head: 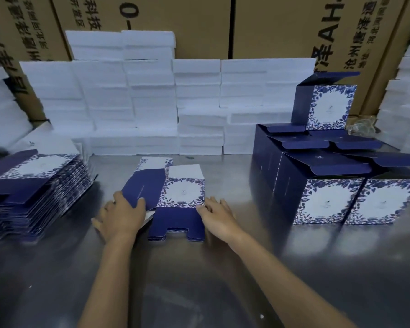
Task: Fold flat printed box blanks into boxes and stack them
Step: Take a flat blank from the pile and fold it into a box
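From my head camera, I look down on a steel table (199,280). A flat box blank (173,200) lies in the middle of it, on top of a few more blanks, its blue floral panel facing up and its navy flaps spread toward me. My left hand (121,215) grips the blank's left navy flap, the thumb curled over the flap's edge and the fingers beneath it. My right hand (217,215) rests at the blank's right edge, fingers nearly straight, fingertips (200,208) touching the corner of the printed panel without closing around anything.

To my left sits a tall stack of flat blanks (33,192), fanned a little. To my right stand the folded boxes (341,185), set side by side with their lid flaps open, and one more box (327,102) sits on top of them. Behind everything, white foam slabs (152,102) are piled against brown cartons (270,27).
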